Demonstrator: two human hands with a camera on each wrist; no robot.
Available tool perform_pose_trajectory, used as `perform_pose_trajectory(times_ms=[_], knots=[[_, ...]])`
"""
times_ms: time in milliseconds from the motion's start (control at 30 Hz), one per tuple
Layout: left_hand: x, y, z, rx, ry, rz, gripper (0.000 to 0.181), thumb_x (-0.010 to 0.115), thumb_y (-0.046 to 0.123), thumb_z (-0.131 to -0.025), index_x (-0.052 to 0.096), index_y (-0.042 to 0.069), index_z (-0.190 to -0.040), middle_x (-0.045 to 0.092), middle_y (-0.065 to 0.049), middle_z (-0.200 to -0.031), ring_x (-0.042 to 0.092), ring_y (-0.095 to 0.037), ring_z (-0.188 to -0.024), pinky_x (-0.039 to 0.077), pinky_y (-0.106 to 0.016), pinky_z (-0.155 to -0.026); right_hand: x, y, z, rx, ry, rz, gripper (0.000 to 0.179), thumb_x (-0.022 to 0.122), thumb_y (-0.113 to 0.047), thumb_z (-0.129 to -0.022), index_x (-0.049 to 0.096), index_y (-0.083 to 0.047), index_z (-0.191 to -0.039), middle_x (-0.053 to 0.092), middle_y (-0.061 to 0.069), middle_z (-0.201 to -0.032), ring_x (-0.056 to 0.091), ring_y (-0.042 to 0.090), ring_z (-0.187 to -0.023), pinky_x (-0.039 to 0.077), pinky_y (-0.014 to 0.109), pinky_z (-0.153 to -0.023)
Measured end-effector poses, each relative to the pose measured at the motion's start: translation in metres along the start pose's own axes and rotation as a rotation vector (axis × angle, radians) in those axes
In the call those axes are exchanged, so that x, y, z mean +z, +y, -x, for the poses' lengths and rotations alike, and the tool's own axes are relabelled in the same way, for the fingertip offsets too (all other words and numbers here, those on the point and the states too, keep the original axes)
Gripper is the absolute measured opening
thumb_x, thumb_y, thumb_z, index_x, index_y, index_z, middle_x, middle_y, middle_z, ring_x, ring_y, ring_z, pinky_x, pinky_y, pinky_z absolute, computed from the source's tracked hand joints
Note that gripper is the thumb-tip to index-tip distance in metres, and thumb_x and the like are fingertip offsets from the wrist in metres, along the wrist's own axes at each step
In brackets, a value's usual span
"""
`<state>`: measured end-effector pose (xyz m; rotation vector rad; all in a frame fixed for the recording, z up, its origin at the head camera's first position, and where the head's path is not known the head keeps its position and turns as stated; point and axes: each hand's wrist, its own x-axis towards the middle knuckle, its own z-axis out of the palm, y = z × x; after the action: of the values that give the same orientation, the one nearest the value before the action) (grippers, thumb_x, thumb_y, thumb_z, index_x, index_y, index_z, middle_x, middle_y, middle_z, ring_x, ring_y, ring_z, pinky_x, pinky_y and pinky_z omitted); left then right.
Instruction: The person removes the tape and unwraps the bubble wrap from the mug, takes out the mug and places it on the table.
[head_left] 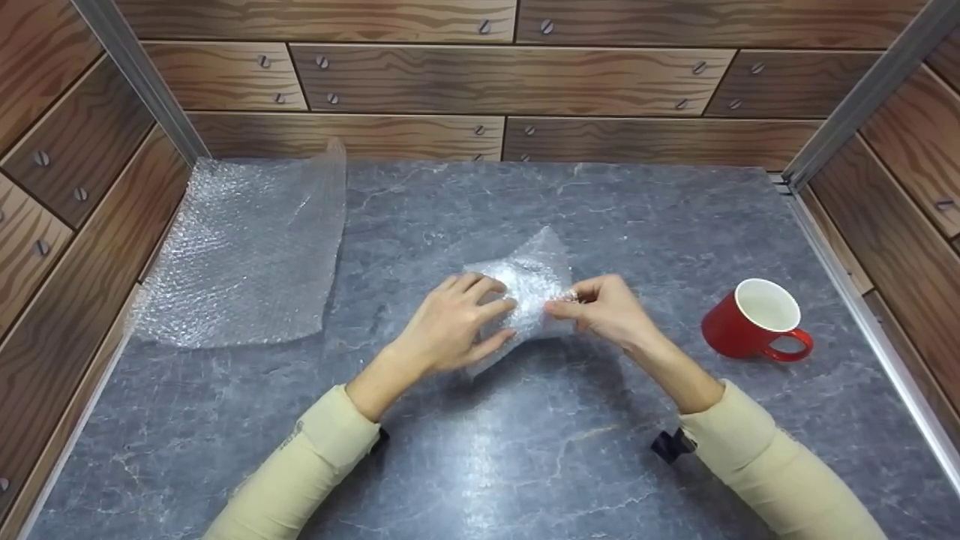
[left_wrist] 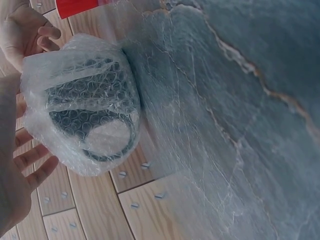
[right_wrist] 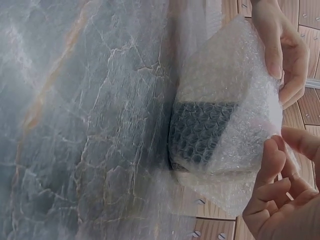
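A bundle of bubble wrap stands on the table near the middle in the head view. Through its layers a dark object with a handle-like loop shows in the left wrist view; the wrap blurs its outline. My left hand rests on the bundle's left side with fingers spread and slightly bent. On the other side my right hand pinches an edge of the wrap between thumb and fingers. Its bent fingers also show in the right wrist view, close against the folded film.
To the right stands a red mug, white inside, its handle towards the lower right. A flat sheet of bubble wrap lies at the back left, its far corner against the wood-patterned wall. Metal rails edge the table.
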<state>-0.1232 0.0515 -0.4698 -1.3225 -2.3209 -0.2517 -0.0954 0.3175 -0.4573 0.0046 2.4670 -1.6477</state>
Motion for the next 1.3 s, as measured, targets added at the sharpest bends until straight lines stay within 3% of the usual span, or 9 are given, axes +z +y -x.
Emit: perform_pose_trajectory(times_ms=[367,600,800,1033,1300], knots=[[0.0,0.002,0.004,0.003,0.061,-0.007,0.034,0.068,0.045,-0.101,0.073,0.019,-0.123,0.071,-0.003,-0.127,0.067,-0.023,-0.118,0.059,-0.039,-0.101,0.002,0.004,0.003,-0.049,0.0,-0.033,0.029,0.083,-0.02,-0.092,0.079,0.008,-0.097,0.067,-0.011,-0.064,0.058,0.005,-0.058,0.047,0.017,-0.055],[0.0,0.008,0.006,0.068,0.152,-0.062,0.03,0.072,0.041,-0.098,0.075,0.02,-0.119,0.072,-0.003,-0.124,0.067,-0.022,-0.115,0.059,-0.037,-0.098,0.003,0.006,0.004,-0.04,0.008,-0.028,0.031,0.083,-0.022,-0.092,0.078,0.008,-0.098,0.069,-0.008,-0.067,0.061,0.007,-0.061,0.043,0.017,-0.053],[-0.002,0.015,0.008,0.132,0.204,-0.083,0.028,0.075,0.037,-0.095,0.076,0.018,-0.116,0.072,-0.003,-0.121,0.066,-0.022,-0.112,0.059,-0.035,-0.096,0.003,0.007,0.005,-0.023,0.015,-0.04,0.029,0.083,-0.022,-0.092,0.079,0.006,-0.099,0.074,-0.008,-0.075,0.064,0.008,-0.064,0.047,0.017,-0.055],[-0.001,0.025,0.008,0.193,0.204,-0.12,0.027,0.074,0.036,-0.096,0.075,0.018,-0.117,0.072,-0.002,-0.117,0.064,-0.02,-0.105,0.056,-0.032,-0.09,0.005,0.008,0.005,-0.031,0.037,-0.066,0.025,0.082,-0.019,-0.092,0.079,0.005,-0.098,0.076,-0.007,-0.077,0.063,0.005,-0.064,0.051,0.018,-0.058],[0.004,0.029,0.006,0.172,0.2,-0.194,0.026,0.076,0.037,-0.094,0.075,0.02,-0.114,0.072,0.001,-0.113,0.063,-0.018,-0.1,0.055,-0.03,-0.086,0.007,0.008,0.006,-0.045,0.057,-0.081,0.027,0.083,-0.019,-0.092,0.079,0.007,-0.096,0.073,-0.011,-0.07,0.06,0.005,-0.062,0.049,0.018,-0.057]])
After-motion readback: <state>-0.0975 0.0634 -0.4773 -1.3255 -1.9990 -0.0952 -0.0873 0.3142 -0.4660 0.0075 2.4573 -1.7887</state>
